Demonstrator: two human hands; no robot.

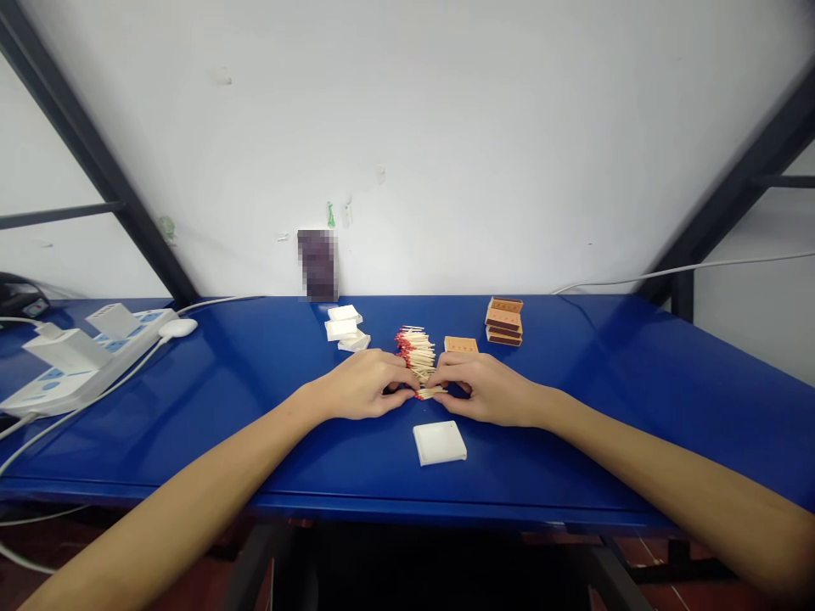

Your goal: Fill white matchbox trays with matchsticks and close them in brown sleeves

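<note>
A small bundle of matches (431,394) lies between my two hands, near the front of a larger pile of red-tipped matches (417,350). My left hand (373,383) pinches the bundle at its red-headed end. At the plain ends, the fingers of my right hand (487,386) close on the same matches. Directly in front of my hands, a white matchbox tray (440,443) lies on the blue table. Just behind my right hand is an orange matchbox sleeve (461,344), partly hidden by it.
Several white trays (344,328) lie loosely stacked at the back left. Orange and brown matchbox sleeves (504,322) are piled at the back right. A power strip (89,365) with chargers and white cables occupies the table's left side. A pixelated dark object (318,265) stands against the wall.
</note>
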